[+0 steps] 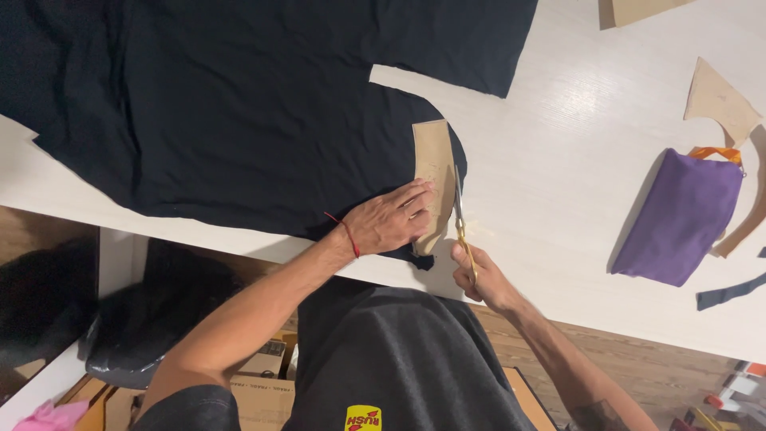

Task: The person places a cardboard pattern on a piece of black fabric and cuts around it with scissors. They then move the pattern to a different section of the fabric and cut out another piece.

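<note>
- Grip of the right hand [481,279], low in the middle of the frame, is closed around the gold handles of a pair of scissors [462,223]; the blades point up the frame along the right edge of a tan paper pattern piece [435,172].
- Left hand [392,221] lies flat with fingers spread, holding nothing, pressing the lower part of the pattern piece down; a red thread circles its wrist.
- Pattern piece sits on black fabric [239,104] just left of centre, long and narrow, running upward from the near edge.
- Black fabric covers the upper left and centre of the white surface [550,183]; a notch is cut out of it above the pattern piece.
- Purple pouch [681,215] with an orange tab lies at the right of the frame, well apart from the hands.
- More tan pattern pieces [718,100] lie just above and beside the pouch, and another at the top edge.
- Dark fabric strip [730,291] rests at the far right, below the pouch.
</note>
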